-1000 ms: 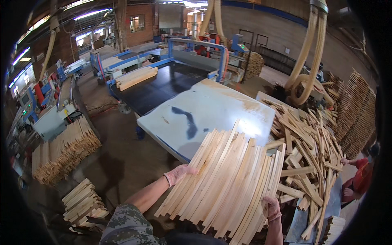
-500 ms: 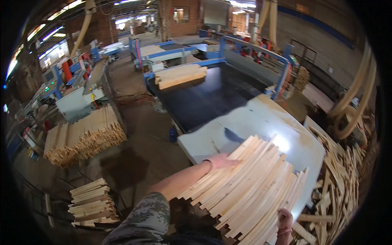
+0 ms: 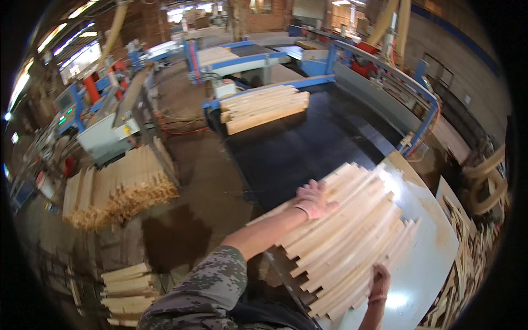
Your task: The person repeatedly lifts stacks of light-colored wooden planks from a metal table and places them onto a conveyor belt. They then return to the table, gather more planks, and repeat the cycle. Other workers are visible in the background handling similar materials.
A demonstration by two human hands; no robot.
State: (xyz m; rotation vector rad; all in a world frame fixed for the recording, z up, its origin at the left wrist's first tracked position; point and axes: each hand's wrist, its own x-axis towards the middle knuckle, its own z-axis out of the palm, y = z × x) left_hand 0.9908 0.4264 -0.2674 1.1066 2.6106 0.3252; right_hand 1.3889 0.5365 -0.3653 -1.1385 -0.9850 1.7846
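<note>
A wide batch of pale wooden strips lies side by side, with uneven ends, on a smooth light-grey table. Resting on the batch's far left side is my left hand, palm down with the fingers spread, in what looks like a thin pinkish glove. At the near right side, my right hand has its fingers bent against the outermost strips, and its grip is partly hidden. Beyond the table stretches a flat black machine bed. A smaller stack of wooden strips sits on that bed's far left part.
A blue frame spans the bed's far side. On the floor at left stand a large bundle of strips and a smaller stack. Scrap wood is heaped right of the table. A control panel stands far left.
The wooden strips have shifted forward over the table, closer to the black bed, with both hands on them. My left hand's fingers now show spread. The whole view has also shifted.
</note>
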